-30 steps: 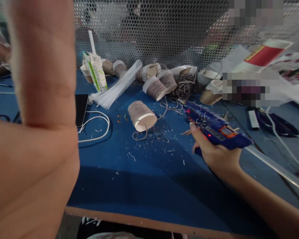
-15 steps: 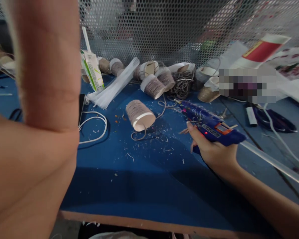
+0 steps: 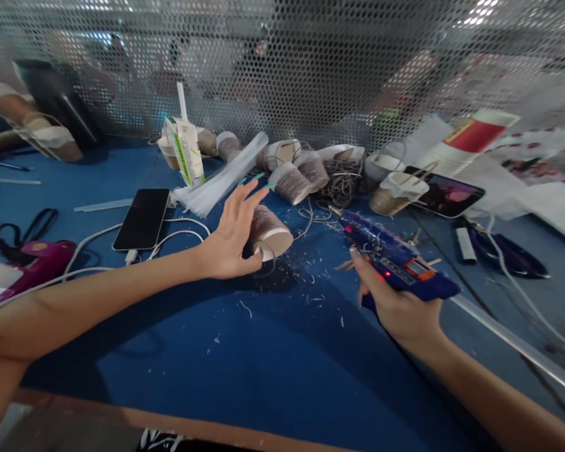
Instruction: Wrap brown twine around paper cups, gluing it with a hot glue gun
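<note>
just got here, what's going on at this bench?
One person works at a blue table. Their left hand, fingers spread, rests against a twine-wrapped cup lying on its side. Their right hand grips a blue glue gun, red light lit, nozzle pointing toward that cup but apart from it. More wrapped cups sit by the mesh screen.

Blue worktop [image 3: 273, 364] clutter
A black smartphone [image 3: 142, 218] is laid near a green-and-white drink carton [image 3: 188, 150], before a perforated metal screen [image 3: 311, 63].
</note>
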Demonstrator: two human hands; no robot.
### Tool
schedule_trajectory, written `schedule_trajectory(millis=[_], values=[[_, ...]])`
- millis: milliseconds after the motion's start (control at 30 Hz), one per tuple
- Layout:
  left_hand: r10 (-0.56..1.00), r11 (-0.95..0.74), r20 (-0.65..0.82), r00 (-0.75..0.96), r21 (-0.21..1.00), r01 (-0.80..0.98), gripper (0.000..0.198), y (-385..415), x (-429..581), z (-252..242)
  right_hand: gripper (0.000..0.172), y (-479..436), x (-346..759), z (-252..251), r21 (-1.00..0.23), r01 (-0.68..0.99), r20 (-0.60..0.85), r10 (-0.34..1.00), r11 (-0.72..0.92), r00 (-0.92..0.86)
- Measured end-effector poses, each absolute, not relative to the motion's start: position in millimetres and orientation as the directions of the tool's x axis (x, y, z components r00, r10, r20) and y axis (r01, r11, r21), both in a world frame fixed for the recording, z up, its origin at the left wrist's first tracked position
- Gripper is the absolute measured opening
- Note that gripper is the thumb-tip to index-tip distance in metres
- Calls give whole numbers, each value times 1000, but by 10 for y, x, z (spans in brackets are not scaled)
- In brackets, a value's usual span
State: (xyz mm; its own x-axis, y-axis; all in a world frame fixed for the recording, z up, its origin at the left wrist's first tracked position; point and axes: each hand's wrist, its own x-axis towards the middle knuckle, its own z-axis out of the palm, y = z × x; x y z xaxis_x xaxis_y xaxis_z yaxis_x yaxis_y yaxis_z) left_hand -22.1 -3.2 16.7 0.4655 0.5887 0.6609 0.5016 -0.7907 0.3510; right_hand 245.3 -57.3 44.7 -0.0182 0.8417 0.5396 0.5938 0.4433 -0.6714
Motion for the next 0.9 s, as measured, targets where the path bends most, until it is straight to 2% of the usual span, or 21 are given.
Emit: schedule_trajectory(millis=[100,167,233,300,400,500,700,900], values=[[725,-681,542,425,472,560,87,40,-238,26,13,-552,2500,358,-658,585,577,817,474,-13],[791,-610,470,392,551,569,76,32,-225,-16,10,-564,2509,332,-655,576,582,812,490,-29],[805,-592,464,370,582,557,68,-10,-192,-12,8,-603,2505,353,-633,570,591,803,523,-80],[775,-624,528,348,550,555,68,-66,-153,18,11,-658,2494,405,-588,567,596,783,577,-178],[679,-697,653,335,432,572,70,-133,-113,62,16,-735,2469,479,-505,562,565,743,655,-359],[599,-748,717,358,340,570,71,-160,-109,74,16,-760,2438,494,-466,530,547,702,708,-456],[525,-762,783,333,259,593,76,-163,-132,71,18,-709,2424,451,-467,550,511,719,693,-471],[468,-757,820,329,180,628,68,-189,-120,73,19,-728,2434,415,-474,568,480,738,673,-474]])
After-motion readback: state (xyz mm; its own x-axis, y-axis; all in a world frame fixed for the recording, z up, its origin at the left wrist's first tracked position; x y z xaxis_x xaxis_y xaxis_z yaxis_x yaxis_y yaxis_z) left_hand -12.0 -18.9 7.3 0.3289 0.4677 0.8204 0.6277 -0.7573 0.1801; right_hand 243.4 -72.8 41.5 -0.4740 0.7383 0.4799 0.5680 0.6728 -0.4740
